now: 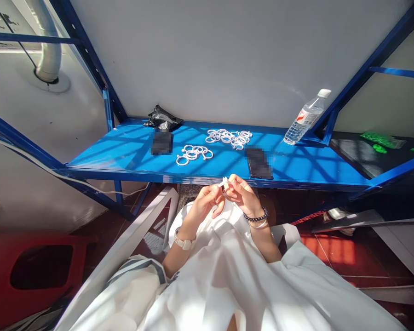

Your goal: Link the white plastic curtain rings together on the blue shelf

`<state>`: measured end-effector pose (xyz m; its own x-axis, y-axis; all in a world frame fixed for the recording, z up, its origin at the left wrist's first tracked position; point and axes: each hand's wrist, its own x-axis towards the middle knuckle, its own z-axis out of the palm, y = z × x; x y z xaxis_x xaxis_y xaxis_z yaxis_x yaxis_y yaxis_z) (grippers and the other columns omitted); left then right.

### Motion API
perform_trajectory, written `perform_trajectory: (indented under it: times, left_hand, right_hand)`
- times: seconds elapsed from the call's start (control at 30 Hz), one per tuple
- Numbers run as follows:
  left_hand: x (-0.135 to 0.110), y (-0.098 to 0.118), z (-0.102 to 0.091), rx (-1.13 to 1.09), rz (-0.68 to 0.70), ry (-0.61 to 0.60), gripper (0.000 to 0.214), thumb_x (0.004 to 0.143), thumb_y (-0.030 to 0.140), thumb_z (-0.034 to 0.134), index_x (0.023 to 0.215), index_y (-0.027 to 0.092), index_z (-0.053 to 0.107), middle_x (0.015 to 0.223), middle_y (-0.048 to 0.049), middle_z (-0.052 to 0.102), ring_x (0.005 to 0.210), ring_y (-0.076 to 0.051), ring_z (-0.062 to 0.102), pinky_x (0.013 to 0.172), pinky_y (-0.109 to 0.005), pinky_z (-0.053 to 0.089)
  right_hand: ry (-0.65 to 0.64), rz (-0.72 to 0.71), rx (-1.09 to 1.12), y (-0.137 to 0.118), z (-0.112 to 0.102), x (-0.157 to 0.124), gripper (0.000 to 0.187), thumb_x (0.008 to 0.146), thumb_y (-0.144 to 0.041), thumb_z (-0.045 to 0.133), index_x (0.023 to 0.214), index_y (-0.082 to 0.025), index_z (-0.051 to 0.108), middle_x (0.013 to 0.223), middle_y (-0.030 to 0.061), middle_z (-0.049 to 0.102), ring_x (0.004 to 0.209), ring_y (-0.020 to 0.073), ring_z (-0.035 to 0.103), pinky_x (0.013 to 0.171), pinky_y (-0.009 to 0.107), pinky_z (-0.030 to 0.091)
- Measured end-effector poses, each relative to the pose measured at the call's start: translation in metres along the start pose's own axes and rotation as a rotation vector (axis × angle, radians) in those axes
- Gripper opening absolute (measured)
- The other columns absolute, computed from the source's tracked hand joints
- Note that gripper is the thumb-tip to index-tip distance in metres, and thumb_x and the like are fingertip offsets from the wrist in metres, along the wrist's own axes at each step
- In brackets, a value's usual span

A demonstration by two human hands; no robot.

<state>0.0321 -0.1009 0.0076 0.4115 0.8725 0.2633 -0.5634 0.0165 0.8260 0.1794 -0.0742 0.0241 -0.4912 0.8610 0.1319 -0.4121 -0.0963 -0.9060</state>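
Between my two hands, just in front of the table's near edge, is a small white plastic ring [224, 182], partly hidden by the fingers. My left hand [210, 198] pinches it from the left, and my right hand [240, 193] grips it from the right, fingertips close together. On the blue table [124, 158] beyond them lies a small group of white rings [193, 152]. Farther back is a larger pile of similar white rings [229, 137], overlapping one another.
A black phone [260, 166] lies near the front edge, its far part blurred. At the back left are a crumpled black bag [163, 118] and a pixelated dark item [162, 142]. A water bottle [305, 119] stands at the right by the blue frame [331, 124]. A red stool [3, 262] is lower left.
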Motion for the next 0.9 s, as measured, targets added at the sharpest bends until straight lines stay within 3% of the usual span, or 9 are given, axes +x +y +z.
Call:
perform_trajectory:
  times: [0.3,0.9]
  left_hand:
    - [-0.001,0.001,0.001,0.047,-0.046,0.049,0.053,0.083,0.063,0.063,0.061,0.018,0.045,0.042,0.0083,0.037,0.030,-0.006,0.037,0.036,-0.022,0.028]
    - [-0.005,0.011,0.009,0.164,-0.072,0.037,0.047,0.091,0.056,0.057,0.062,0.020,0.045,0.050,0.0050,0.041,0.033,-0.007,0.037,0.039,-0.027,0.024]
  right_hand:
    - [0.006,-0.006,-0.009,-0.001,0.001,-0.001,0.051,0.073,-0.060,0.076,0.068,-0.021,0.043,0.057,-0.0095,0.035,0.046,0.0032,0.020,0.043,0.020,0.016]
    - [0.035,-0.001,-0.049,-0.003,0.000,-0.002,0.051,0.073,-0.053,0.077,0.057,-0.019,0.042,0.051,-0.0085,0.035,0.046,0.0039,0.024,0.046,0.021,0.019]
